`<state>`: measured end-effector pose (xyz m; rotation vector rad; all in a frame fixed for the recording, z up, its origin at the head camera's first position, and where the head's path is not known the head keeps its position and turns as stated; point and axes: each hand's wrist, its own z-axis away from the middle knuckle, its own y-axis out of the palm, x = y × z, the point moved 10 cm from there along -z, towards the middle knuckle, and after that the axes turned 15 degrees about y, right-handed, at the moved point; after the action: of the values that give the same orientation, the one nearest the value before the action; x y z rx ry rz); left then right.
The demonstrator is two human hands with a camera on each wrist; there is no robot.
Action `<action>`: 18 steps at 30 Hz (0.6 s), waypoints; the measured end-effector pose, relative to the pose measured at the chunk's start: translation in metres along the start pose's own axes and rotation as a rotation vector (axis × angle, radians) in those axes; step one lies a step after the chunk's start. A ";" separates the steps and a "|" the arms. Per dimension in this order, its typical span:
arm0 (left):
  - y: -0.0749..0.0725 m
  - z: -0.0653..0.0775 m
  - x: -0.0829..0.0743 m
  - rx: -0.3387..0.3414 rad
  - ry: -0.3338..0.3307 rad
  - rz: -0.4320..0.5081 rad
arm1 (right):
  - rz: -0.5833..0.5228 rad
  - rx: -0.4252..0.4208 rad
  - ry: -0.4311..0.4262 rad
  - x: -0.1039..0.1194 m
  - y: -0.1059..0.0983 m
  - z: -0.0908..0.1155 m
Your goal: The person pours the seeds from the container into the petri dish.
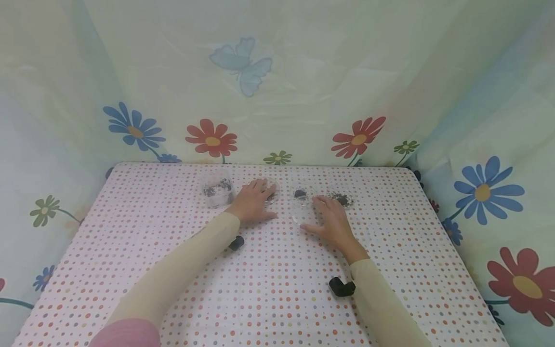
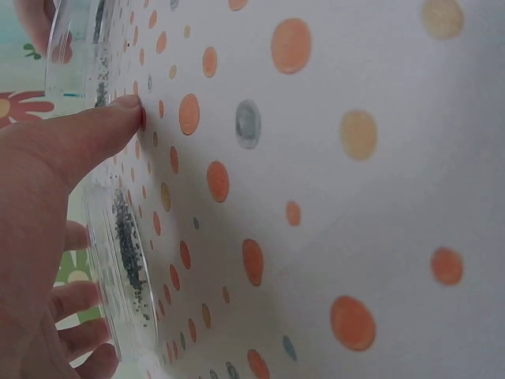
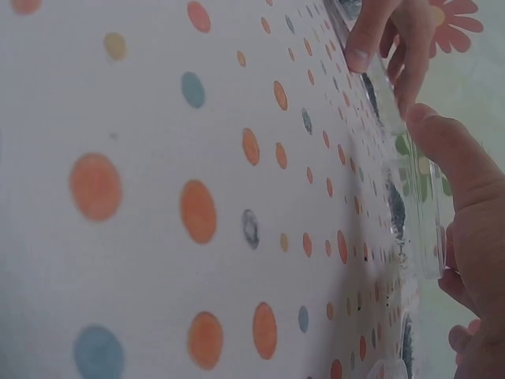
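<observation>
My left hand rests over a clear round dish holding dark granules. Its fingers touch the far side of that dish, while the thumb is apart from it, at the dotted cloth. With thumb and fingers, my right hand grips a clear round lid, tilted on edge just in front of a second dish. Dark granules lie heaped in that second dish. Beyond the right fingers is another dish of dark granules, partly hidden by the hand.
A clear squarish container with dark granules stands left of the left hand. A polka-dot cloth covers the table. Behind the table's back edge hangs a flowered curtain. Black devices sit at both wrists.
</observation>
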<state>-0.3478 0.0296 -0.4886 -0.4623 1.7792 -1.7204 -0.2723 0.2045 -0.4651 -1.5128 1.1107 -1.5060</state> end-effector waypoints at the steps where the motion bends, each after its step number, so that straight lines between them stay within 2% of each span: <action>1: 0.000 0.000 0.000 0.000 -0.001 0.000 | -0.005 0.002 0.001 0.000 0.000 0.000; 18: 0.003 -0.002 0.003 -0.003 0.003 -0.009 | -0.032 -0.024 -0.015 0.003 0.001 -0.010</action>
<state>-0.3502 0.0294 -0.4921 -0.4699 1.7841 -1.7254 -0.2825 0.2018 -0.4642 -1.5627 1.1047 -1.5045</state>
